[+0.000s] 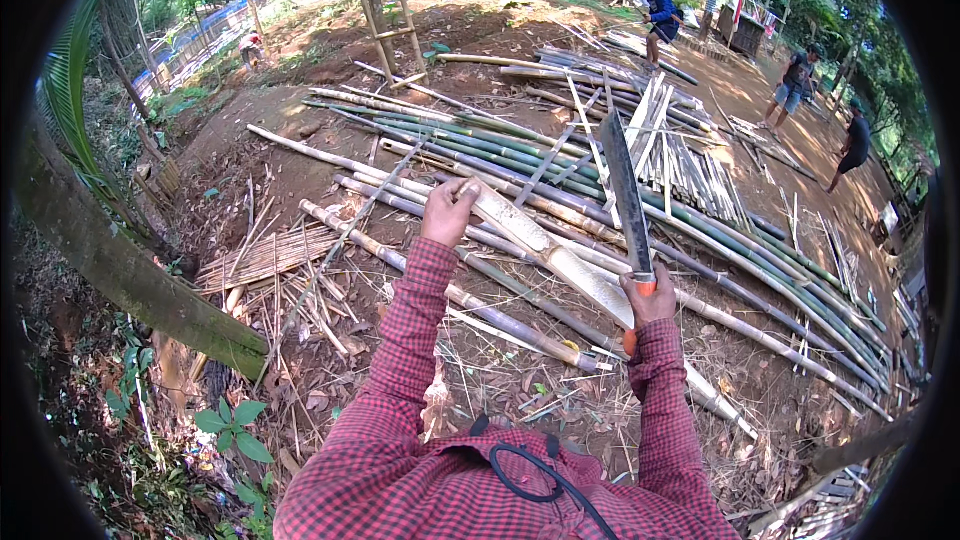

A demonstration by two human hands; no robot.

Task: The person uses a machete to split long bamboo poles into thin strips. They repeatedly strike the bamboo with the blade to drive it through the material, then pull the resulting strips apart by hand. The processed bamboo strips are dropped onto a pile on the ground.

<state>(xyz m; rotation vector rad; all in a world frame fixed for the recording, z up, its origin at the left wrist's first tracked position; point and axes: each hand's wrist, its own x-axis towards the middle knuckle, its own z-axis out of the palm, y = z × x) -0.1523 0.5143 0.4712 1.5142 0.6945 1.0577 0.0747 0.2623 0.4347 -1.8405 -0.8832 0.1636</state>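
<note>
My left hand [449, 212] pinches the upper end of a split bamboo piece [512, 224], its pale inner face turned up and a node across its middle. The piece slants down to the right, its lower end close to my right wrist. My right hand [651, 297] is wrapped round the orange handle of a machete [627, 190]. Its long dark blade points up and away, to the right of the bamboo piece and apart from it. Both forearms wear red checked sleeves. Beneath my hands lie bamboo poles [470, 155] on the ground.
Split slats [672, 155] are heaped on the poles. Thin sticks [265, 258] lie at left, beside a leaning trunk [130, 250]. A bamboo ladder [385, 15] stands against a tree at the back. One person [660, 15] stands beyond the poles; others [797, 80] are at right.
</note>
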